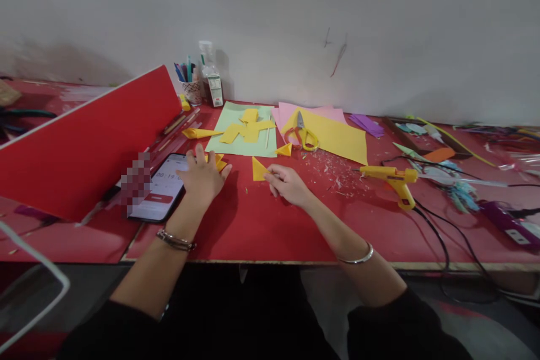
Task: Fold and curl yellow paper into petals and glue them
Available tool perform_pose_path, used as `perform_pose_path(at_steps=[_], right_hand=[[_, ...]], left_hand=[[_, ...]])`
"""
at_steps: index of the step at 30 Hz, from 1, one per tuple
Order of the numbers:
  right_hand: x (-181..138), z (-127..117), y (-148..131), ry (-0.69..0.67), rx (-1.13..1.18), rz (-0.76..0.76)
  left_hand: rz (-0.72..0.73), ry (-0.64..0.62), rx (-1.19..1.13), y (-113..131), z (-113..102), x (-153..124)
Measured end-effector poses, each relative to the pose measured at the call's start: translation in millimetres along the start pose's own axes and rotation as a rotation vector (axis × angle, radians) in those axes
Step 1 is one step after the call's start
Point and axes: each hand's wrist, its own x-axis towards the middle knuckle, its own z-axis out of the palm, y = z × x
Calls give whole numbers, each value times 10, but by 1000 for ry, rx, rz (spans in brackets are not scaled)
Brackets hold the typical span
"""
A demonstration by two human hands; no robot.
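Note:
My right hand (pixel 287 183) pinches the corner of a yellow folded paper triangle (pixel 258 170) just above the red tabletop. Fingers spread, my left hand (pixel 203 175) reaches over the right edge of a phone (pixel 162 191) with a lit screen. Yellow folded paper pieces (pixel 220 162) lie partly hidden behind its fingers; whether it touches them I cannot tell. Beyond the hands, several yellow paper pieces (pixel 252 134) rest on a light green sheet (pixel 215 143). A small folded yellow piece (pixel 284 149) sits near that sheet's right corner.
Yellow-handled scissors (pixel 310 139) lie on a yellow sheet (pixel 341 135) over pink paper (pixel 333 112). To the right are paper scraps (pixel 337 171) and a corded yellow glue gun (pixel 392 180). A red board (pixel 93 146) leans at left; a pen cup (pixel 192 91) and bottle (pixel 212 81) stand behind.

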Motion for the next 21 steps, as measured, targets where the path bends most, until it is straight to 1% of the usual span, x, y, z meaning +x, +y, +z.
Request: perform_pose_path(at_steps=[1, 2, 5, 6, 7, 8, 9, 12, 13, 14, 17, 21], right_hand=[[0, 1, -1, 1, 0, 1], [-1, 2, -3, 4, -1, 3], [0, 3, -9, 20, 0, 4], [0, 4, -12, 26, 5, 3], [1, 6, -15, 31, 12, 2], [2, 8, -19, 35, 23, 1], [3, 10, -23, 39, 36, 0], [10, 18, -36, 44, 76, 10], [13, 19, -39, 42, 86, 18], [16, 20, -42, 40, 94, 28], [26, 19, -46, 30, 112, 43], [31, 9, -47, -4, 154, 12]], left_hand=[[-5, 2, -6, 0, -3, 4], [10, 36, -16, 8, -9, 7], [135, 246, -87, 64, -46, 10], [181, 301, -137, 90, -57, 11], [225, 321, -205, 116, -65, 11], [263, 292, -292, 141, -68, 11], [302, 216, -389, 165, -63, 11], [437, -155, -643, 223, -17, -1], [470, -255, -691, 239, 2, -10], [490, -315, -722, 254, 18, -20], [506, -368, -806, 288, 42, -49], [508, -429, -930, 297, 23, -59]])
